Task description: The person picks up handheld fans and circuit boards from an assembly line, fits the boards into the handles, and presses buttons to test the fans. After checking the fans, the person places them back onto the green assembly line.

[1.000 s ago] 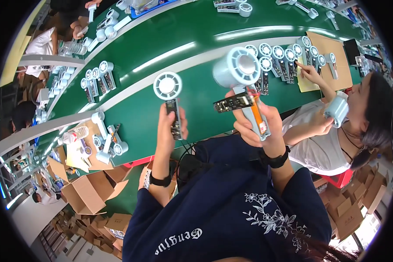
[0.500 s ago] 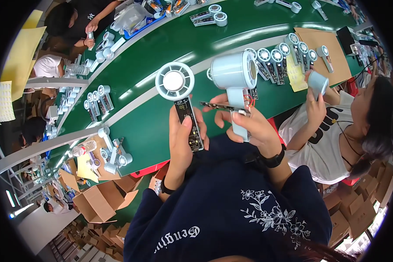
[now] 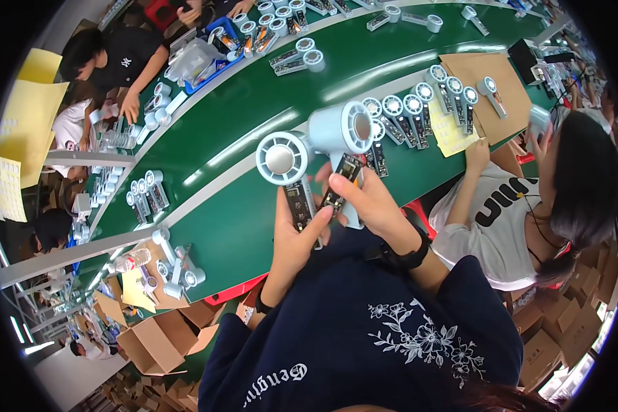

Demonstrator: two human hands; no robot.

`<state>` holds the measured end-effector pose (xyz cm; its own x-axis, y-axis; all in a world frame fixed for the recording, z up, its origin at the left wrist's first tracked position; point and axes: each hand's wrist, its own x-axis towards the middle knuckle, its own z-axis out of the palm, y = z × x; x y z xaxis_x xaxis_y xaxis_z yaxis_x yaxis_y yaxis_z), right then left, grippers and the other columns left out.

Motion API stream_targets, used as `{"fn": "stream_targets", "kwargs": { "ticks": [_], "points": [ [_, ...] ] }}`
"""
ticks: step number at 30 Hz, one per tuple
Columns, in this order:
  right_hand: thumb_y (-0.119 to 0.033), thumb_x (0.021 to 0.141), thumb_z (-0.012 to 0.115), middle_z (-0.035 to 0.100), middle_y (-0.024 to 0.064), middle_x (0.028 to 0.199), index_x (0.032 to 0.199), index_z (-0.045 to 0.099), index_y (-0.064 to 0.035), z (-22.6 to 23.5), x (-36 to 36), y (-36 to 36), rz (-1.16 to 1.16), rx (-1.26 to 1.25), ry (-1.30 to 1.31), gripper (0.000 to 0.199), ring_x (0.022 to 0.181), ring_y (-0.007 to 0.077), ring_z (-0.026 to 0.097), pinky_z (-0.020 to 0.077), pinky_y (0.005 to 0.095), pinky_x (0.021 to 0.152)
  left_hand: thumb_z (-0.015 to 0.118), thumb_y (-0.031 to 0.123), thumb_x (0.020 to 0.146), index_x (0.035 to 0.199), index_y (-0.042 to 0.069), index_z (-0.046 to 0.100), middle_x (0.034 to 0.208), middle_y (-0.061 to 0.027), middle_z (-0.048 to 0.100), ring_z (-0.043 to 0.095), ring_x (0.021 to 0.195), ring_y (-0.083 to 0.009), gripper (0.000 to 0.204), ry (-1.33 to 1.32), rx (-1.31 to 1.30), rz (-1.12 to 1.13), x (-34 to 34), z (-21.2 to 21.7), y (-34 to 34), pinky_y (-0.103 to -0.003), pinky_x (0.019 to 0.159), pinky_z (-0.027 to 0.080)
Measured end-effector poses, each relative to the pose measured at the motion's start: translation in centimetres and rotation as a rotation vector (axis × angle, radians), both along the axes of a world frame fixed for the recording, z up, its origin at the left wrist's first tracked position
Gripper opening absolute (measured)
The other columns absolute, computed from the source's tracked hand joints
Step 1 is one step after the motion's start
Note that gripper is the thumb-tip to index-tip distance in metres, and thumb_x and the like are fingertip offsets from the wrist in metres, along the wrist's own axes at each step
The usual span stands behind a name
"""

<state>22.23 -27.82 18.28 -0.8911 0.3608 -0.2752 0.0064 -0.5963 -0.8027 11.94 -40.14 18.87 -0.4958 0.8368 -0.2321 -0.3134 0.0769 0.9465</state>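
Observation:
My left hand [image 3: 292, 237] grips the handle of a pale blue handheld fan [image 3: 283, 158], whose round head faces up and whose open handle shows a dark circuit board [image 3: 300, 201]. My right hand [image 3: 371, 202] holds a second pale blue fan [image 3: 342, 128] by its handle, its barrel-shaped head tilted toward the first. The two fans touch side by side above the green table [image 3: 240, 220], and my right fingers pinch a small dark part [image 3: 336, 192] between the two handles.
A row of several similar fans [image 3: 419, 110] lies to the right on the table, near a brown cardboard sheet [image 3: 487, 69]. A person in a white shirt [image 3: 501, 206] sits at my right. More fans [image 3: 144, 196] and open cardboard boxes [image 3: 154, 340] are at the left.
Both hands have come closer together. The right fan has swung in next to the left fan, and my right fingers now reach onto the left fan's handle.

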Motion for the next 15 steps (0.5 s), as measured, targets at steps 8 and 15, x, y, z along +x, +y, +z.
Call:
{"fn": "stream_targets", "kwargs": {
  "ticks": [8, 15],
  "points": [
    [-0.014, 0.087, 0.059, 0.058, 0.0059, 0.089, 0.121, 0.043, -0.0004, -0.2, -0.9, -0.6, -0.176, 0.157, 0.073, 0.040, 0.078, 0.0101, 0.057, 0.0454, 0.0225, 0.064, 0.059, 0.002, 0.087, 0.127, 0.002, 0.030, 0.088, -0.0075, 0.053, 0.051, 0.054, -0.0090, 0.049, -0.035, 0.063, 0.220, 2.6, 0.7, 1.1, -0.021, 0.045, 0.041],
    [-0.016, 0.088, 0.055, 0.054, 0.0055, 0.079, 0.122, 0.040, 0.0014, 0.5, -0.3, 0.3, -0.106, 0.007, 0.101, 0.041, 0.070, 0.0125, 0.053, 0.0445, 0.0242, 0.062, 0.042, 0.018, 0.096, 0.128, 0.001, 0.025, 0.101, -0.0112, 0.046, 0.050, 0.060, -0.0116, 0.040, -0.244, 0.234, 0.240, 1.3, -0.2, -0.1, -0.024, 0.044, 0.043]
  ]
}}
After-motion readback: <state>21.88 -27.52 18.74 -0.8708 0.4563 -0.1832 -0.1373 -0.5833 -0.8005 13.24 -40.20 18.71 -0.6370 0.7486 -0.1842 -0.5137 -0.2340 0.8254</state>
